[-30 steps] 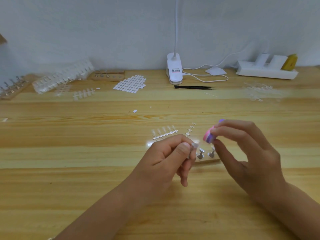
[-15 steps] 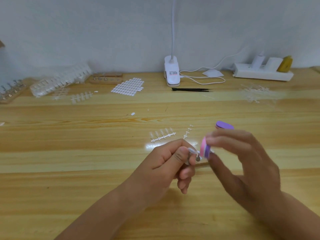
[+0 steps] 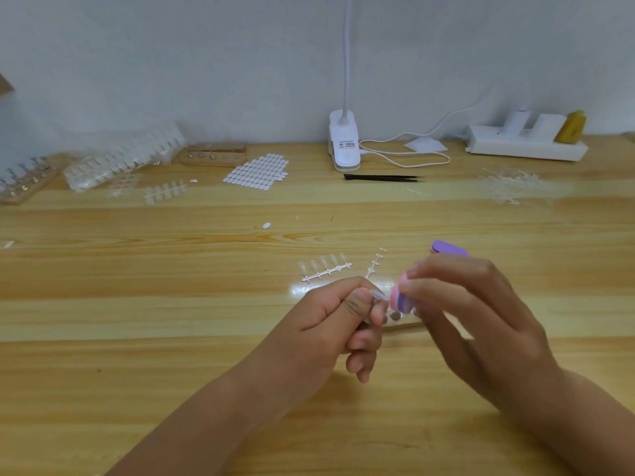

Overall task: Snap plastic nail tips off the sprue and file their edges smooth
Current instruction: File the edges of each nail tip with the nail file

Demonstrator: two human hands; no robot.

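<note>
My left hand (image 3: 336, 324) pinches a clear plastic nail tip (image 3: 378, 296) between thumb and forefinger, low in the middle of the wooden table (image 3: 137, 338). My right hand (image 3: 481, 324) grips a pink and purple nail file (image 3: 400, 297), whose near end sits right beside the tip. The file's far purple end (image 3: 446, 247) sticks out above my fingers. A sprue with several clear tips (image 3: 326, 267) lies just beyond my left hand, and a bare sprue strip (image 3: 376, 262) lies next to it. A small stand with metal studs (image 3: 397, 316) is mostly hidden behind my hands.
At the back stand a white clip lamp (image 3: 344, 142) with its cable, black tweezers (image 3: 381, 177), a white power strip (image 3: 525, 142), a sheet of white adhesive tabs (image 3: 257, 171), clear tip racks (image 3: 120, 159), wooden stud holders (image 3: 214, 155), and a pile of empty sprues (image 3: 512, 185).
The file has dropped lower and closer to the nail tip, tilting so its purple far end shows above my fingers. My left hand has stayed nearly in place with the tip.
</note>
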